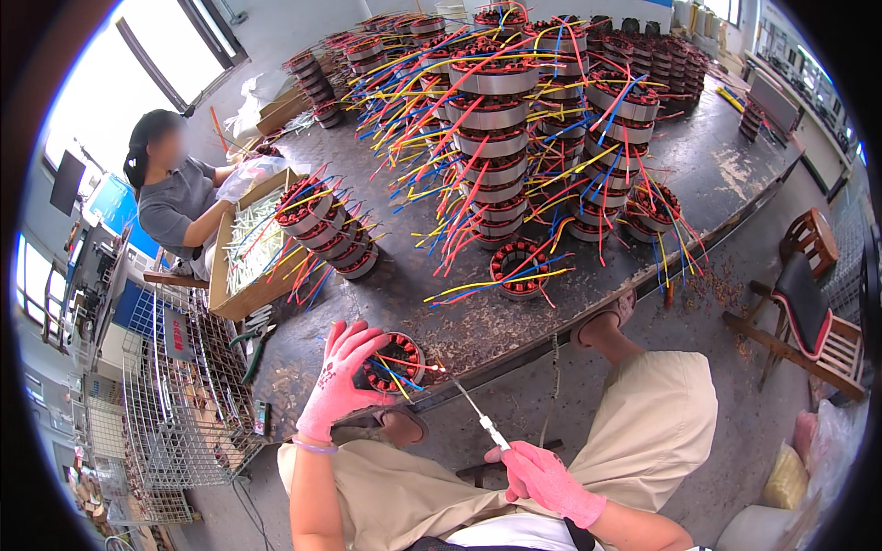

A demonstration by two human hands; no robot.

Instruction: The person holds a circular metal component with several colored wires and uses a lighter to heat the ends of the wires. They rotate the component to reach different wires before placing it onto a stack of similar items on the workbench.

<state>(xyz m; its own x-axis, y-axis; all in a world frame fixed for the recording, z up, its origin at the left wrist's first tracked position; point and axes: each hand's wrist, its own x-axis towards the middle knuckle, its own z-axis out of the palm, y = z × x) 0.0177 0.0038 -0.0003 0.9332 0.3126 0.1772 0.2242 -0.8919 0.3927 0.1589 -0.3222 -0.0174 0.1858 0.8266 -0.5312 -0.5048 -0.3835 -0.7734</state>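
Observation:
My left hand [342, 375], in a pink glove, has its fingers stretched up and apart against the left side of a motor stator [402, 353] near the table's front edge. Red windings line that ring, and blue, yellow and red lead wires stick out toward me. My right hand [544, 476], also pink-gloved, is closed round a slim tool [490, 427] with a white handle and a thin metal shaft, like a soldering iron. Its tip lies close to the red lead's end, where a small bright spot shows. Whether tip and wire touch I cannot tell.
Tall stacks of wired stators [496, 119] fill the table's middle and back. A single stator [519, 266] and a leaning stack [326, 225] stand nearer. A co-worker [175, 188] sits left by a box of pale sleeves [220, 292]. Wire baskets [184, 386] and a chair [808, 303] flank the table.

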